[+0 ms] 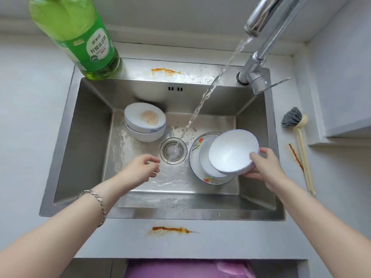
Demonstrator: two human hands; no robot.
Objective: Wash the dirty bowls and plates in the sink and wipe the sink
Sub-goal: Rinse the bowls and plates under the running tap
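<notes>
From my head view, I judge the job is at an early stage. My right hand (265, 167) grips a white bowl (230, 151) by its near rim, thumb over the edge and fingers curled underneath. The bowl is tilted towards me at the right side of the sink (66, 149). Its inside looks plain white, though I cannot tell whether it has been washed. Just under it a second bowl (205, 164) sits on a flowered plate (195, 149) on the sink floor; I cannot tell whether the bowl I hold touches it. My left hand (140, 169) hovers over the wet floor just beside the drain (173, 150), fingers loosely curled and holding nothing. Water (200, 103) pours from the faucet (259, 23) straight into the drain, missing every dish. At the back left, two more bowls are stacked. The top bowl (145, 116) holds a brownish, frothy puddle, so it at least needs washing, and the lower bowl (144, 136) is hidden inside. Wiping is not yet done, I reckon: an orange smear (166, 71) marks the sink's back ledge, and others mark the counter in front (170, 230) and to the right. The green detergent bottle (80, 37), with liquid in it, stands at the back left corner. The dish brush (297, 133) lies on the counter to the right, untouched.
</notes>
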